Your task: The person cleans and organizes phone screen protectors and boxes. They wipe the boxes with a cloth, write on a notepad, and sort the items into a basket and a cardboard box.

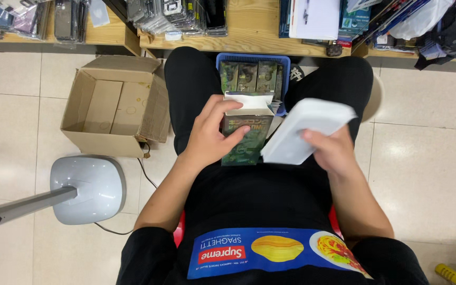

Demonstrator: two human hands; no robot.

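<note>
Seated person: black shirt with a blue printed panel showing yellow and red graphics, black trousers, forearms bare.

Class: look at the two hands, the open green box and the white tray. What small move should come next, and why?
Probably slide the white tray into the green box. The left hand holds the box with its top flap open, and the right hand holds the tray tilted right beside that opening, not yet inside.

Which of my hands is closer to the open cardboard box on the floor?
Left. Your left hand grips a green printed carton on your lap, just right of the cardboard box. Your right hand, holding a white tray, is farther away, beyond the carton.
</note>
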